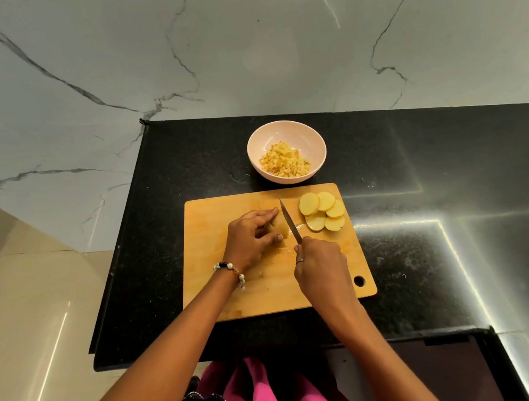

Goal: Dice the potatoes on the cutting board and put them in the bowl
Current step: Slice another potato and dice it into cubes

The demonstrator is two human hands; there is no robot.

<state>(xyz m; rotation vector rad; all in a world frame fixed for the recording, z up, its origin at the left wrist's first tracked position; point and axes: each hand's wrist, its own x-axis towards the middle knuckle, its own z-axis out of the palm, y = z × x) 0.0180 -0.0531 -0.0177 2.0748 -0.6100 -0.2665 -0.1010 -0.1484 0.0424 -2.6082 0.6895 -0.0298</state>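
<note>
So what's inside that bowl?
The bowl holds a heap of diced potato, piled towards its near side. The bottom under the heap is covered.

The left hand [253,237] covers most of the potato [279,228]; the knife [291,220] handle is hidden.

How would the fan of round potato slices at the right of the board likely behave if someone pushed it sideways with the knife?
The potato slices lie flat and overlapping, so they would probably slide, not roll. Their cut faces look moist, so some may cling to the cutting board or the knife. The overlap would likely spread apart.
</note>
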